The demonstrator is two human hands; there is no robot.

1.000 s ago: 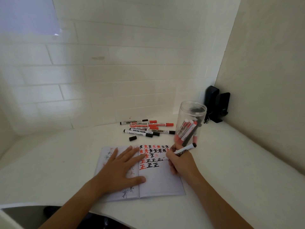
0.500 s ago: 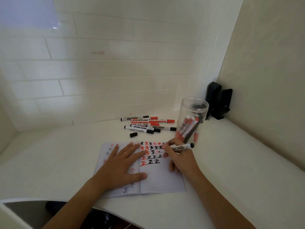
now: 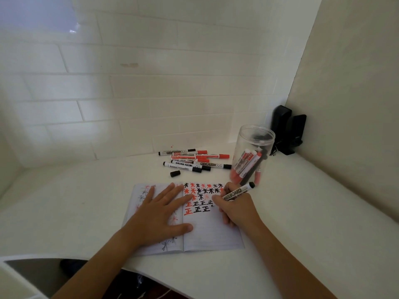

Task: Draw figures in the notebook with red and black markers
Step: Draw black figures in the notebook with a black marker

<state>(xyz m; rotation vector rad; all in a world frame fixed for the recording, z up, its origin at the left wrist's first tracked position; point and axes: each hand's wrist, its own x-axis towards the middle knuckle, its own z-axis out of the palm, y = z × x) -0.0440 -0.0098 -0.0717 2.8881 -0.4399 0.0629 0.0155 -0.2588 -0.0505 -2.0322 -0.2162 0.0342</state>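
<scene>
While the notebook (image 3: 207, 231) lies open near the front edge of the white bench (image 3: 302, 212), it is pinned flat by the left hand (image 3: 159, 216), whose fingers are spread and straight across the left page, the thumb reaching over the centre fold onto the right page. A black marker (image 3: 238, 191) is gripped by the right hand (image 3: 235, 209), the fingers being curled round its barrel; the capless tip is pressed to the right page at the end of the upper row of square characters, and the black rear end is tilted up and away toward the back right. Rows of red and black star figures are seen along the top of the right page, with two rows of characters beneath them, each row begun in red and carried on in black. Fainter stars are visible on the left page around the resting hand. Behind the notebook, toward the back edge of the bench, a loose cluster of red and black markers (image 3: 194, 159) is laid flat, and a single black cap (image 3: 175, 173) lies just in front of it. To the right of that cluster, a clear plastic jar (image 3: 253, 154) stands upright with several more markers leaning inside. In the back right corner, a black device (image 3: 289, 131) is set against the wall.
</scene>
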